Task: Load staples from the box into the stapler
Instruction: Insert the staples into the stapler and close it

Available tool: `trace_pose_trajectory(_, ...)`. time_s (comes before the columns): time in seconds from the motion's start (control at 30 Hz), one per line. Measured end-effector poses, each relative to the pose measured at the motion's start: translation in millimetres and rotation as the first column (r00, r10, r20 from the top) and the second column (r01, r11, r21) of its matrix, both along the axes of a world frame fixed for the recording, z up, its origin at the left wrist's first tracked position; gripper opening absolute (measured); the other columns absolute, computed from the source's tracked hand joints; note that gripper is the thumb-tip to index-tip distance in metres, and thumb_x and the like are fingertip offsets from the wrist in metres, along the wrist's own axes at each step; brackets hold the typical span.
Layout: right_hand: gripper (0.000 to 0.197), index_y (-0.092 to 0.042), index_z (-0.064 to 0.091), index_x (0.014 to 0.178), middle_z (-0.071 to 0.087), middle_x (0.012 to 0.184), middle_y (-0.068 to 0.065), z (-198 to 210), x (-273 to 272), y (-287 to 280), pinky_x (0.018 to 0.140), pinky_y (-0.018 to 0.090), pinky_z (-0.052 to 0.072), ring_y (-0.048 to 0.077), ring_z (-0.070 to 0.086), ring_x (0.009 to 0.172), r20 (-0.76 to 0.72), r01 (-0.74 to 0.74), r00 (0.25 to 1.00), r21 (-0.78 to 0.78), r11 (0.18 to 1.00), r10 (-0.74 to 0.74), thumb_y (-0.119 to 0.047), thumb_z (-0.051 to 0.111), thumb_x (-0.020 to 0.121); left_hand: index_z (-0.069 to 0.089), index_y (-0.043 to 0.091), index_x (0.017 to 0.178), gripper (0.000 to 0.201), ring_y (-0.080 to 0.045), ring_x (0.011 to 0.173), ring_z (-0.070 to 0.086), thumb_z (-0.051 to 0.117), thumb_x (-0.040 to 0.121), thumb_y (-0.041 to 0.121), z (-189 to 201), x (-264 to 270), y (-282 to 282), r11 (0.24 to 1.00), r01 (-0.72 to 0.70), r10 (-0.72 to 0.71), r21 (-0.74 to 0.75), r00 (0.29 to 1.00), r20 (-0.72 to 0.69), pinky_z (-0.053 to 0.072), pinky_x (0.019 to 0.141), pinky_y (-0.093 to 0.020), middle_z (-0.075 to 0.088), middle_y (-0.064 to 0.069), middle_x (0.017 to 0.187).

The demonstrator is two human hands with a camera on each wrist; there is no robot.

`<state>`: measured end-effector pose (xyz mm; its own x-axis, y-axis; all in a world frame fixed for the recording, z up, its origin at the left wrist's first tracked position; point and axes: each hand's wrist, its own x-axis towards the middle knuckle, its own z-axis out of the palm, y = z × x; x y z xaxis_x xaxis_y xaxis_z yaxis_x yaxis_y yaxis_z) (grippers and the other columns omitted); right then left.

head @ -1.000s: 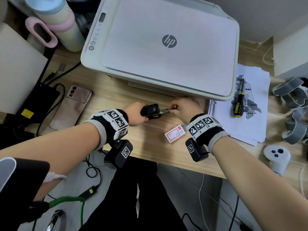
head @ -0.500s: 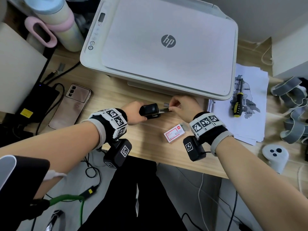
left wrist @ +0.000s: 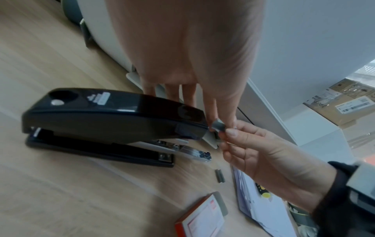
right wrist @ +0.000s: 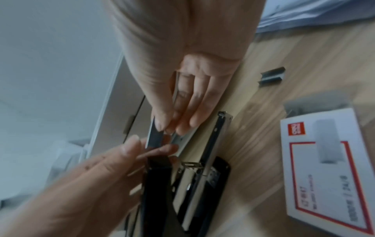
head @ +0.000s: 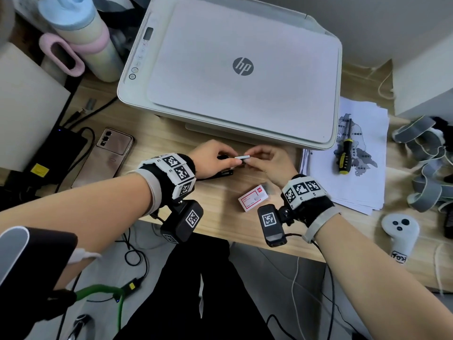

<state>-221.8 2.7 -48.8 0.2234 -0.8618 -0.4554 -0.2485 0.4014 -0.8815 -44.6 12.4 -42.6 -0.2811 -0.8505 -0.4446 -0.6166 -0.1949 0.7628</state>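
A grey staple strip (head: pixel 242 157) is held just above the desk, in front of the printer. My right hand (head: pixel 247 161) pinches it between thumb and fingers (right wrist: pixel 162 121). My left hand (head: pixel 235 161) pinches its other end (left wrist: pixel 218 125). The black stapler (left wrist: pixel 113 115) lies on the desk below my left hand, its cover raised and its metal magazine (right wrist: pixel 215 141) sticking out toward my right hand. The red-and-white staple box (head: pixel 252 198) lies open on the desk near my right wrist. A short loose piece of staples (left wrist: pixel 220 175) lies between stapler and box.
A white printer (head: pixel 232 69) stands right behind the hands. A phone (head: pixel 107 155) lies at the left. Papers (head: pixel 362 182) with a screwdriver (head: pixel 343 153) lie at the right, and a white controller (head: pixel 399 231) near the desk's front edge.
My left hand held the stapler up while my right hand worked at its front end. Now the stapler lies on the desk and both hands pinch a staple strip above it.
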Motion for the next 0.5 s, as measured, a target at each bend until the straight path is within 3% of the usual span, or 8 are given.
trace_pose_trajectory(0.2,0.018,-0.015,0.062,0.077,0.064,0.078,0.0,4,-9,-1,0.068,0.007,0.049,-0.009,0.06,0.06,-0.058,-0.08,0.995,-0.067,0.995,0.077,0.002,0.069,0.073,0.073,0.006,0.093,0.017,-0.017,0.084,0.061,0.07,0.081,0.018,5,-8,-1,0.992,-0.123,0.126,0.032,0.984,-0.122,0.048,0.085,-0.032,0.072,-0.013,0.091)
trace_pose_trajectory(0.27,0.022,-0.012,0.064,0.087,0.064,0.081,0.0,6,-10,-3,0.072,0.007,0.048,-0.008,0.059,0.065,-0.132,-0.173,0.978,-0.084,0.981,0.161,-0.001,0.073,0.069,0.073,0.01,0.089,0.012,-0.023,0.084,0.064,0.072,0.079,0.017,4,-8,-2,0.99,-0.138,0.138,0.007,0.987,-0.087,0.05,0.086,-0.035,0.073,-0.015,0.091)
trace_pose_trajectory(0.37,0.033,-0.015,0.066,0.098,0.064,0.087,-0.001,10,-8,-5,0.078,0.015,0.047,0.005,0.059,0.078,-0.308,-0.333,0.907,-0.107,0.937,0.287,-0.015,0.077,0.068,0.073,0.017,0.088,0.013,-0.023,0.093,0.066,0.074,0.075,0.02,5,-10,-3,0.991,-0.123,0.124,-0.042,0.992,0.017,0.049,0.088,-0.032,0.075,-0.009,0.093)
trace_pose_trajectory(0.5,0.021,-0.019,0.069,0.092,0.067,0.084,-0.007,18,-4,-9,0.077,0.016,0.045,0.005,0.06,0.08,-0.521,-0.427,0.813,-0.23,0.874,0.26,-0.024,0.071,0.072,0.072,0.019,0.092,0.023,-0.019,0.095,0.065,0.076,0.072,0.028,6,-11,-4,0.99,-0.122,0.129,-0.069,0.986,0.102,0.049,0.088,-0.029,0.074,-0.005,0.097)
